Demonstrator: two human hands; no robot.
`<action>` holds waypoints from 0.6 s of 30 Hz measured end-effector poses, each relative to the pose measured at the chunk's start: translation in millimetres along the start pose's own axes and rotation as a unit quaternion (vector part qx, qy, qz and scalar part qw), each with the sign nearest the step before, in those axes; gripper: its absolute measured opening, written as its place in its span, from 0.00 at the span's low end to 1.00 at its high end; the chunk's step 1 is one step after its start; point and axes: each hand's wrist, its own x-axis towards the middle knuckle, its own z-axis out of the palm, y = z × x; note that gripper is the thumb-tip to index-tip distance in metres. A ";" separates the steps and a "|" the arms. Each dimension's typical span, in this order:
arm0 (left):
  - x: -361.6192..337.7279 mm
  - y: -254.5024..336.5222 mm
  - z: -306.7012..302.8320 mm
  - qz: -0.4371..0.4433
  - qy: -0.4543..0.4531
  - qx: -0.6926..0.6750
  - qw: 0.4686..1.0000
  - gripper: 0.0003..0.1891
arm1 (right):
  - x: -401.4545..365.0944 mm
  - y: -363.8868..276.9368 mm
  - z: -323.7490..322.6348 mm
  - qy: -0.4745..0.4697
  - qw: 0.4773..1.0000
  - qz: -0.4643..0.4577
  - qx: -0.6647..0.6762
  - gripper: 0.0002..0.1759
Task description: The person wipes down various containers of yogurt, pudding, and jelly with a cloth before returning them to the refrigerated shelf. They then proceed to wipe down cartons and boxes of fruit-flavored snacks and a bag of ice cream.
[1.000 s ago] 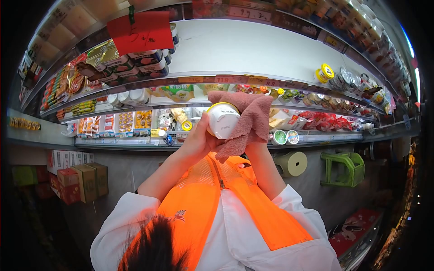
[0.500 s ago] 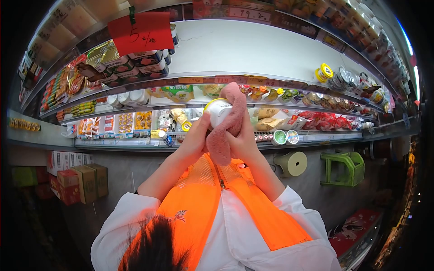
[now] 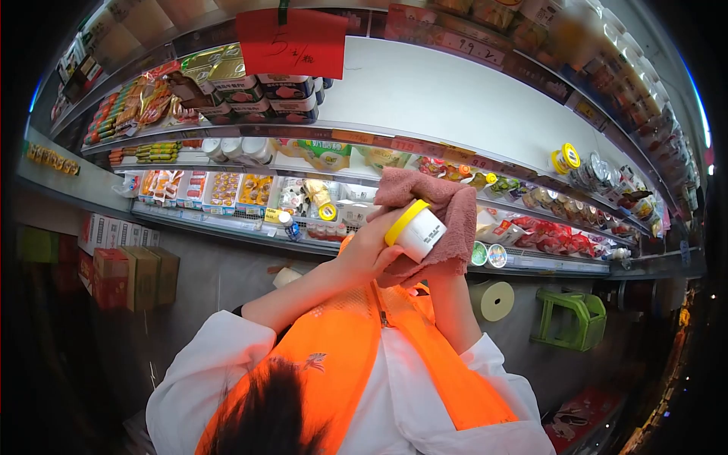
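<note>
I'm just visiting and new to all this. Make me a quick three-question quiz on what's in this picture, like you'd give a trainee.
1. Multiple choice: which hand grips the small, round, yellow-lidded white plastic tub?
a) right
b) left
c) neither
2. True or false: the soft, dusty-pink fabric cloth lies on the floor.
3. Fill in: in the picture, the bright-green plastic stand is to the ____ of the cream-coloured cylindrical roll.

Key:
1. b, the left hand.
2. False; the cloth is held up right by the tub.
3. right
</note>
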 end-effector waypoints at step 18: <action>-23.5 -21.0 2.8 -0.140 0.082 0.002 0.987 0.32 | 5.2 27.3 10.5 0.137 0.958 0.109 -0.225 0.13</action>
